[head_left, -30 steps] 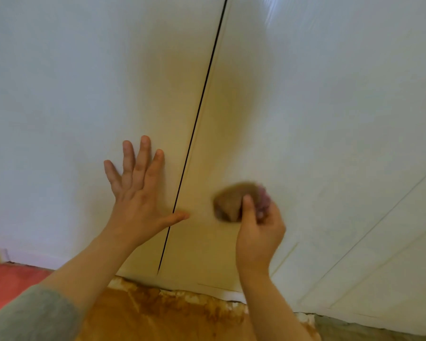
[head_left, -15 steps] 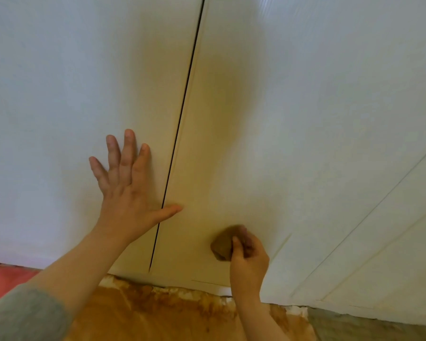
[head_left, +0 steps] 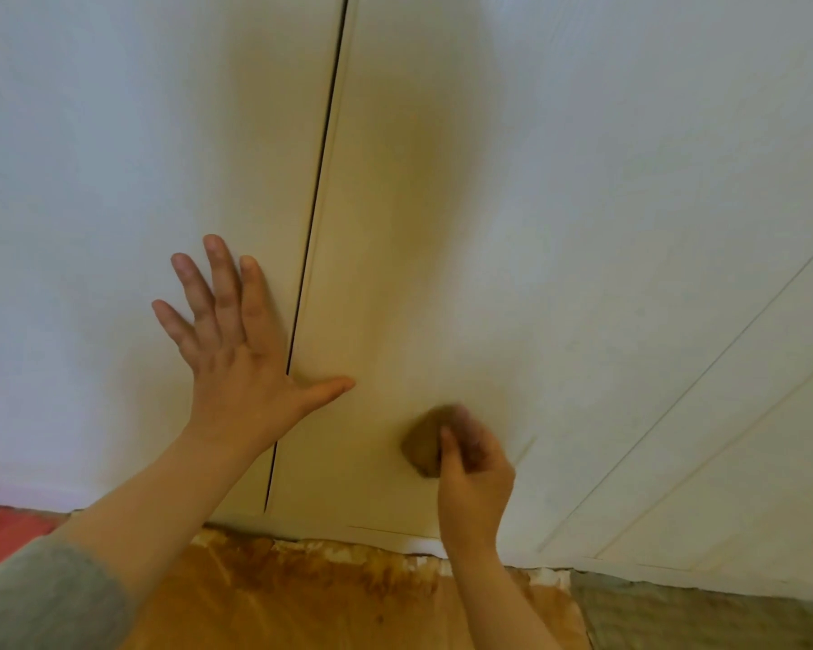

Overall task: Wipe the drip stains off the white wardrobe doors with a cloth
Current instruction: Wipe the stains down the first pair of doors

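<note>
blurred cloth (head_left: 421, 448) — half hidden behind the right hand (head_left: 477, 480), fingers (head_left: 470, 431) smeared too

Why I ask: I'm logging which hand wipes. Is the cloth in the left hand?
No, the left hand lies flat, fingers spread, on the wardrobe doors, while the right hand grips the cloth.

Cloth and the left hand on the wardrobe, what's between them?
Head view: only bare white door lies between the left hand and the cloth; the thumb spans the door gap.
</note>
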A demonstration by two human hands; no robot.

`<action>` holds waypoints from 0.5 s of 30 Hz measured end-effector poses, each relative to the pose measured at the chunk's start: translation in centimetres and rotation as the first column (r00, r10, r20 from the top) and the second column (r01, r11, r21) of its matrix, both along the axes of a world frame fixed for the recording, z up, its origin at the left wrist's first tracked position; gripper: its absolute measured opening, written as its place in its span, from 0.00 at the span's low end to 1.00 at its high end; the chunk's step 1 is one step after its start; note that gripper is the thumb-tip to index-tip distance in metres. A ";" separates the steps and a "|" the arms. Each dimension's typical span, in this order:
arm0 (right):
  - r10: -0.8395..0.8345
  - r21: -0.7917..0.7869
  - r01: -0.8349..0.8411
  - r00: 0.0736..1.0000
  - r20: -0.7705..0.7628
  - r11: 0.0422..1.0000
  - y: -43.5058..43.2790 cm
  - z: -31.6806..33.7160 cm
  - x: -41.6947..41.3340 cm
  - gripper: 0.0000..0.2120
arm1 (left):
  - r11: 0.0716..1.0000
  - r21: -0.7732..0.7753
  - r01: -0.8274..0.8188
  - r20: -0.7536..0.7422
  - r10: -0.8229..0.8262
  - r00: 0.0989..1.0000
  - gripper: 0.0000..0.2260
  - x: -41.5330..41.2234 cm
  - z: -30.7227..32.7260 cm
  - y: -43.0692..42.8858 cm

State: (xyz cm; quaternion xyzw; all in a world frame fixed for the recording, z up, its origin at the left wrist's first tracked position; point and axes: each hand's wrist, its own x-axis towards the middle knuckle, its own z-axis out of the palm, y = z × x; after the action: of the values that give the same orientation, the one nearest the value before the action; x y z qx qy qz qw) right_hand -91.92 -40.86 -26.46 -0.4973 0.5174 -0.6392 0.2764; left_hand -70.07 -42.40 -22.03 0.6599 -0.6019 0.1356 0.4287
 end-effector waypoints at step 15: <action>-0.268 -0.265 0.313 0.944 0.191 0.912 -2.0 9.3 -3.8 0.08 | 0.997 0.049 -0.058 0.014 0.057 0.998 0.67 -0.5 0.4 -0.9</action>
State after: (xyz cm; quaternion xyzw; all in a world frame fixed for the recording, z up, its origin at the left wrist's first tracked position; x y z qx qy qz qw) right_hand -95.71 -42.85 -17.19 -0.4003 0.4633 -0.7782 0.1399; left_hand -70.60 -43.28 -21.62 0.6865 -0.5887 0.1371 0.4042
